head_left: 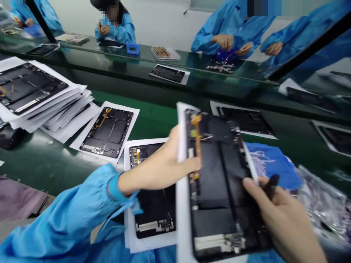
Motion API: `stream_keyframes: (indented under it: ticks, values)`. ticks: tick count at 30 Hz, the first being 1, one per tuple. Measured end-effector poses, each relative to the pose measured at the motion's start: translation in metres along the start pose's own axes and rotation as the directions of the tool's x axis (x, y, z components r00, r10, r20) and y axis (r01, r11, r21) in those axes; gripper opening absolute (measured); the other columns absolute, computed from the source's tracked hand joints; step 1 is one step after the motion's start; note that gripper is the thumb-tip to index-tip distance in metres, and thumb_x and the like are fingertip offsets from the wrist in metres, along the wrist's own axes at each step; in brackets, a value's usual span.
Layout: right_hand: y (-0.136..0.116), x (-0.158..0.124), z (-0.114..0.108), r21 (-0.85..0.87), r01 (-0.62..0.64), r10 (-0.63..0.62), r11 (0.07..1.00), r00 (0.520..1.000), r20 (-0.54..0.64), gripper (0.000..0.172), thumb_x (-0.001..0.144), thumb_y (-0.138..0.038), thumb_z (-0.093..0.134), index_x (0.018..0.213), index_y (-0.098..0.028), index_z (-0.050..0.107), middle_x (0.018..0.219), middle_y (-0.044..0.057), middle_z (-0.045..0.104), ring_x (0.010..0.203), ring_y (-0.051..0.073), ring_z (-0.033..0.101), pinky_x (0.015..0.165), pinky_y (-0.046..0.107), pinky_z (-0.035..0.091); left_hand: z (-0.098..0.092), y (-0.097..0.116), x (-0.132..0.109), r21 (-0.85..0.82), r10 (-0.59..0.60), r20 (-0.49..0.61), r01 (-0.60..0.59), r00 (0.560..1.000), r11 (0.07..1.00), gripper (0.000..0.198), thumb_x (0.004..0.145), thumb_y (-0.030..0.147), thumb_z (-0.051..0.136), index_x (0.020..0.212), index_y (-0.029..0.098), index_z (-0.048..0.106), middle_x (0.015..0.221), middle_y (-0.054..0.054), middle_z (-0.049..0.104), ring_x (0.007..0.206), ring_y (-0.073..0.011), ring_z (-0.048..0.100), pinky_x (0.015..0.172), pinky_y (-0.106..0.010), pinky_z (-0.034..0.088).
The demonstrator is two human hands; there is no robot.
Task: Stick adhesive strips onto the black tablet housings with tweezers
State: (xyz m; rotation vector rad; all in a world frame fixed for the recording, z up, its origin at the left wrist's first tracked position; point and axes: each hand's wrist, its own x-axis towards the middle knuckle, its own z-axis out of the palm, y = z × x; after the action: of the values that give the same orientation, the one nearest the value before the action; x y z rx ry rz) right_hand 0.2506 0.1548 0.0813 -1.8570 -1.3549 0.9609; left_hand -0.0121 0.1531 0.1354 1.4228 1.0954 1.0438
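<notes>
While co-workers (124, 31) line the green table (153, 115) by a white wall (164, 22), the left hand (175, 162) and right hand (285, 210) grip an opened tablet (219, 190) above it, partly hiding a second tablet (156, 206); a dark object (271, 185) at the right hand is blurred. The gripped one's long axis runs away from the wearer.

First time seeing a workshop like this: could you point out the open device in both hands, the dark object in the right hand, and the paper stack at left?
Open device (218, 184), head view: dark inner panel.
Dark object (272, 185), head view: visible side.
Paper stack (65, 112), head view: layered sheet edges.
</notes>
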Motion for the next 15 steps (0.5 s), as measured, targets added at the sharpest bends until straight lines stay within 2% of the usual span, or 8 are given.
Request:
stream_keyframes:
  ticks: [2, 3, 6, 8, 11, 13, 15]
  values:
    - [0.002, -0.008, 0.021, -0.008, 0.002, -0.001, 1.0, 0.998, 0.063, 0.049, 0.067, -0.062, 0.072, 0.093, -0.021, 0.069, 0.092, 0.009, 0.076, 0.077, 0.029, 0.069, 0.06, 0.037, 0.053, -0.011, -0.029, -0.032, -0.031, -0.141, -0.024, 0.14, 0.99, 0.99, 0.073, 0.088, 0.029, 0.062, 0.153, 0.019, 0.029, 0.144, -0.007, 0.054, 0.132, -0.029, 0.052, 0.114, -0.038, 0.04]
    - [0.004, -0.011, 0.033, -0.005, 0.017, -0.016, 1.0, 0.993, 0.114, 0.049, 0.067, -0.06, 0.073, 0.096, -0.021, 0.068, 0.094, 0.008, 0.076, 0.08, 0.03, 0.07, 0.064, 0.037, 0.054, -0.015, -0.043, -0.049, -0.065, -0.236, -0.061, 0.232, 0.97, 0.97, 0.077, 0.089, 0.033, 0.063, 0.155, 0.022, 0.024, 0.14, -0.008, 0.058, 0.125, -0.0291, 0.057, 0.107, -0.039, 0.046]
    - [0.013, -0.016, 0.067, 0.007, 0.075, -0.074, 0.997, 0.954, 0.292, 0.043, 0.076, -0.057, 0.069, 0.101, -0.023, 0.061, 0.086, 0.003, 0.076, 0.075, 0.026, 0.07, 0.064, 0.034, 0.052, -0.026, -0.076, -0.089, -0.176, -0.461, -0.238, 0.429, 0.855, 0.886, 0.092, 0.086, 0.039, 0.068, 0.158, 0.029, 0.011, 0.127, -0.007, 0.066, 0.106, -0.027, 0.068, 0.088, -0.034, 0.056]
    - [0.015, -0.017, 0.082, -0.031, 0.118, -0.099, 0.992, 0.925, 0.368, 0.034, 0.085, -0.055, 0.063, 0.101, -0.025, 0.058, 0.082, 0.001, 0.075, 0.071, 0.024, 0.069, 0.063, 0.032, 0.049, -0.032, -0.087, -0.102, -0.204, -0.531, -0.299, 0.491, 0.792, 0.847, 0.096, 0.085, 0.044, 0.069, 0.158, 0.029, 0.009, 0.109, -0.007, 0.072, 0.088, -0.0253, 0.07, 0.072, -0.032, 0.058]
    - [0.009, -0.02, 0.086, -0.116, 0.219, -0.173, 0.969, 0.933, 0.316, 0.028, 0.087, -0.052, 0.06, 0.098, -0.026, 0.061, 0.086, 0.002, 0.075, 0.078, 0.027, 0.07, 0.069, 0.035, 0.05, -0.04, -0.094, -0.103, -0.081, -0.508, -0.387, 0.52, 0.77, 0.85, 0.091, 0.084, 0.048, 0.068, 0.157, 0.027, 0.017, 0.076, 0.001, 0.066, 0.064, -0.0191, 0.062, 0.054, -0.026, 0.049]
    - [0.005, -0.024, 0.071, -0.11, 0.252, -0.226, 0.961, 0.951, 0.21, 0.027, 0.085, -0.049, 0.062, 0.098, -0.026, 0.067, 0.092, 0.005, 0.075, 0.085, 0.029, 0.07, 0.075, 0.039, 0.052, -0.046, -0.098, -0.098, 0.066, -0.43, -0.444, 0.508, 0.786, 0.859, 0.086, 0.085, 0.047, 0.067, 0.156, 0.027, 0.022, 0.06, 0.007, 0.05, 0.054, -0.0143, 0.051, 0.05, -0.022, 0.041]
    - [0.007, -0.031, 0.045, -0.017, 0.194, -0.192, 0.981, 0.978, 0.084, 0.029, 0.082, -0.049, 0.065, 0.099, -0.026, 0.072, 0.09, 0.005, 0.075, 0.079, 0.028, 0.069, 0.069, 0.039, 0.054, -0.051, -0.103, -0.095, 0.166, -0.366, -0.454, 0.481, 0.812, 0.861, 0.08, 0.087, 0.047, 0.064, 0.154, 0.028, 0.025, 0.056, 0.01, 0.037, 0.05, -0.0123, 0.041, 0.049, -0.022, 0.035]
